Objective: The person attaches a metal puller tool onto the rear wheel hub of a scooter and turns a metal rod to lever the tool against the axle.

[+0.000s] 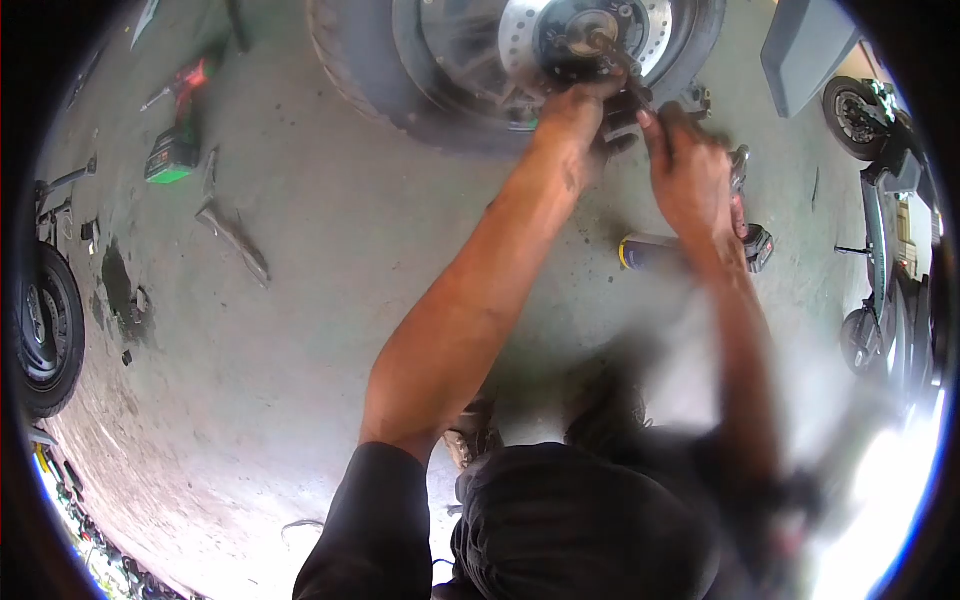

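Currently at the wheel hub [590,35]: looks like a fastening step, the dark tool [632,78] being worked at the centre; loosening or tightening, cannot tell;
Right hand [690,165]: closed round the tool's near end, thumb along it; blurred but the grip reads;
Left hand [575,112]: up against the tool close to the hub, apart from the right hand; fingers partly hidden, so cannot tell if clamped or just bracing;
Tool, next: I'd say it calls for keeping the far end square on the hub with the left hand, and a controlled pull from the right; slip risk is off the centre, into the disc;
Wheel [455,60]: far middle of the scene, cut by the top edge; dark tyre [355,65], grey rim, drilled shiny brake disc [517,40] round a darker hub; mounted or loose, cannot tell;
Floor right: spray can [655,253] lying on its side, near the right forearm; red power tool [740,215] just beyond;
Floor left: red cordless drill [183,105], well apart from both hands
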Motion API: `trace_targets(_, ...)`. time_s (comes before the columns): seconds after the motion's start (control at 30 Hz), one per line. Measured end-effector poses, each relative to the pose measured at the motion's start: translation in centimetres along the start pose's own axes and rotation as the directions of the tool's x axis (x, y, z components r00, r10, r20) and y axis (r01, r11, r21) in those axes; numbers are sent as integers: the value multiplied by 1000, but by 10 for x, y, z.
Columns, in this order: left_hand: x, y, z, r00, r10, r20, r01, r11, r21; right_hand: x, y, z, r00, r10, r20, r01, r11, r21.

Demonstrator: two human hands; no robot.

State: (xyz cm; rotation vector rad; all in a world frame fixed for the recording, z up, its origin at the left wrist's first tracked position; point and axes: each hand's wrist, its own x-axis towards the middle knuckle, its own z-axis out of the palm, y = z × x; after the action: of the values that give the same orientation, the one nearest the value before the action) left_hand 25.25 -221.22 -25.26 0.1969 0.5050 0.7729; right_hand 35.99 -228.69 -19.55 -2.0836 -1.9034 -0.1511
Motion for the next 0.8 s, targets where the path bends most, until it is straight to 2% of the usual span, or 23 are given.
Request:
trace_targets(0.03,1,-1,1,1000,15,-4,-15,1000,-1,-1,-5,2,997,54,52,-55,998,23)
trace_targets(0.1,-1,-1,2,999,49,-22,-49,999,-2,-1,-11,15,958,259,124,-283,919,275)
trace_targets(0.17,-6,4,5,997,-31,-66,32,999,6,-1,-20,21,879,413,238,-476,728,493)
trace_targets(0.23,-6,8,5,994,-68,-84,70,997,20,-2,-34,18,780,498,379,-607,452,654)
trace_targets(0.33,-6,5,-1,996,-34,-86,38,999,38,-4,-25,20,893,390,225,-450,741,499)
trace_targets(0.43,-8,-2,6,996,58,-72,-56,998,39,-6,-11,13,977,196,82,-212,924,318)
trace_targets(0.53,-10,-8,5,984,163,-78,-158,985,63,0,-15,1,946,232,226,-309,857,412)
trace_targets(0.67,-22,-5,11,985,146,-88,-142,988,54,3,-20,-3,969,148,197,-213,905,369)
trace_targets(0.73,-23,-9,7,973,208,-103,-198,975,104,1,-19,-4,982,98,163,-145,941,306)
trace_targets(0.8,-27,-10,12,963,254,-89,-234,954,190,-3,-17,-10,961,174,215,-233,927,295)
